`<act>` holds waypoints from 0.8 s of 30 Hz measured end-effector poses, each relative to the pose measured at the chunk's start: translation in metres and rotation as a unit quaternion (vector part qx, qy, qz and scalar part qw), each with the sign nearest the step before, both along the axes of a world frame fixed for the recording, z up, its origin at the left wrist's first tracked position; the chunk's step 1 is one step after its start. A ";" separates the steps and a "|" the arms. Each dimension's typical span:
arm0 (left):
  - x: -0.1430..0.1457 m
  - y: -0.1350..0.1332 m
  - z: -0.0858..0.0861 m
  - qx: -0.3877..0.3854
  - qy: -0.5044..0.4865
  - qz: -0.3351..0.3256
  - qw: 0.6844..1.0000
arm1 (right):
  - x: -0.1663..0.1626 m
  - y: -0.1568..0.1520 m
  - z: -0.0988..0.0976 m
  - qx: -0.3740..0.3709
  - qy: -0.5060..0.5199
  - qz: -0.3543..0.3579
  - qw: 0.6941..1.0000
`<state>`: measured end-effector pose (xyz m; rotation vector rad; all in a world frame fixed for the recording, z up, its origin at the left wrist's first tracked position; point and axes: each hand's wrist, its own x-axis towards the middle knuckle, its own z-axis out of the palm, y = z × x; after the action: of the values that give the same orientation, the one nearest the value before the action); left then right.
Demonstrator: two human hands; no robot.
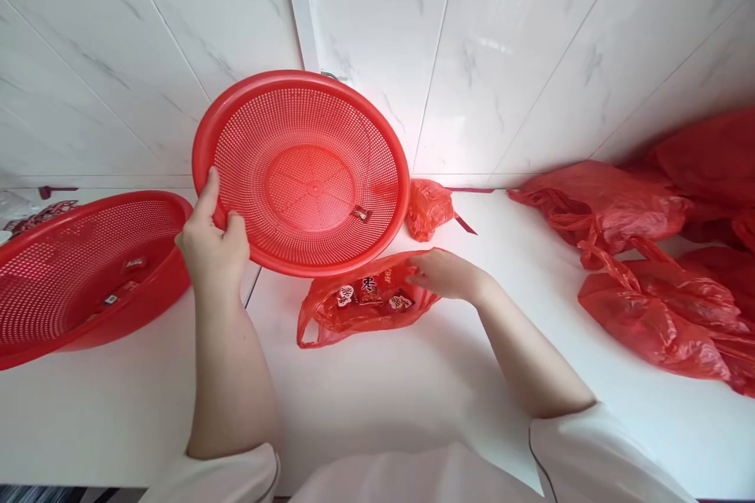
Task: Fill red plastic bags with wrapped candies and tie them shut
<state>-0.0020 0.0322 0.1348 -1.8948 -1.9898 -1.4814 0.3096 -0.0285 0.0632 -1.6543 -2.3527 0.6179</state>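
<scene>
A red plastic colander is tilted up over the table, its inside facing me. My left hand grips its left rim, thumb over the edge. One small wrapped packet lies inside it, low on the right. Just below the colander's lower rim is a red plastic bag, its mouth open. Several red wrapped snack packets with printed characters show in the bag. My right hand holds the bag's right edge, the fingers bent over it and partly hidden inside.
At the left a second red colander holds a few small packets. A small crumpled red bag rests near the tiled wall. Several filled red bags are piled at the right of the white table.
</scene>
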 end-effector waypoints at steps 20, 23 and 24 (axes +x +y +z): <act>0.042 -0.028 0.017 0.008 0.004 -0.088 0.996 | -0.015 -0.003 0.004 0.022 0.111 0.105 0.988; 0.027 -0.020 0.013 0.001 0.027 -0.065 0.997 | -0.013 -0.005 0.010 -0.006 0.211 0.115 0.971; 0.023 -0.018 0.012 -0.006 0.035 -0.059 0.998 | -0.012 -0.004 0.010 -0.015 0.251 0.098 0.963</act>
<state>0.0209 0.0143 0.1467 -2.0723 -1.8922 -1.4107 0.2975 -0.0329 0.0732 -1.1066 -2.1412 0.9799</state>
